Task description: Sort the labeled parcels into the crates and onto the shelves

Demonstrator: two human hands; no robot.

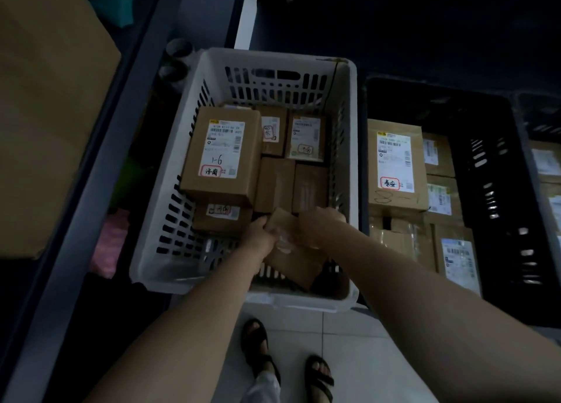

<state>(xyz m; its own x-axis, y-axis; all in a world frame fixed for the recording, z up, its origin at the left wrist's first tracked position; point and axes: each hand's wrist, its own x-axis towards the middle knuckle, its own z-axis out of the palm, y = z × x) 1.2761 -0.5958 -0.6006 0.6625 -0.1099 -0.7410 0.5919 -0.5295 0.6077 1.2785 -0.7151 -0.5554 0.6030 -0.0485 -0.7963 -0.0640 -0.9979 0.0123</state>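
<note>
A white slotted crate point(170, 251) stands on the floor in front of me, holding several brown labeled parcels. The largest one point(221, 153) lies at its left with a white label facing up. Both my hands reach into the crate's near right corner and grip a small brown cardboard parcel point(296, 260), tilted, with clear tape on it. My left hand point(258, 232) holds its left edge, and my right hand point(315, 223) holds its upper right edge. No label shows on this parcel from here.
A black crate point(498, 166) to the right holds more labeled parcels point(394, 163). A dark shelf frame point(100, 166) runs along the left, with a big cardboard box point(51, 105) beyond it. My sandaled feet point(288, 363) stand on pale floor tiles.
</note>
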